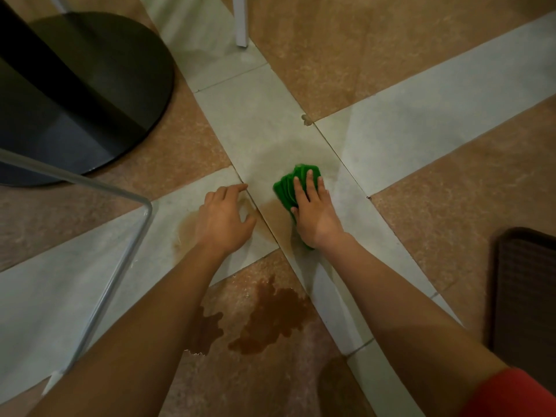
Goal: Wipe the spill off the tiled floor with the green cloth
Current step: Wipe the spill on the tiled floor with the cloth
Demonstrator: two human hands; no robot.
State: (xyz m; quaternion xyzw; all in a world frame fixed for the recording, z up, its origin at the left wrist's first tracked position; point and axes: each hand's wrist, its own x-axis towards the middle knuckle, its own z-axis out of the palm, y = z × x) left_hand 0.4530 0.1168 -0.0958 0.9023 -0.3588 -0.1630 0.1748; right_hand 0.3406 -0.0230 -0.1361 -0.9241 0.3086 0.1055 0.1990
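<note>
At the upper left of the frame stands a black round table base [90, 85], and below it a bent chrome tube [120, 236] crosses the left side.

Left of centre, the left hand [224, 218] holds nothing. Its fingers are spread and loosely bent, with the tips resting on the tiled floor [421, 130], apparently as a prop. A pale brown film of the spill [183, 233] shows on the light tile around and under this hand.

Just right of centre, the right hand [313, 212] lies flat, fingers straight, pressing the folded green cloth [296, 182] onto the light tile. The cloth pokes out past the fingertips and at the wrist. Above it is a dull, damp-looking patch [294, 152] that seems to have been wiped.

The heaviest part, a dark puddle [270, 320], sits lower in the frame on a brown tile. It lies between the two forearms, well apart from the cloth. Its long axis runs from lower left to upper right, and the thin upper end points toward the cloth. The cloth hand is the better placed, so I judge the next stroke should be a pull down the frame into the puddle.

At the right edge lies a dark ribbed mat [523, 296]. No brand, label or writing can be read anywhere.
</note>
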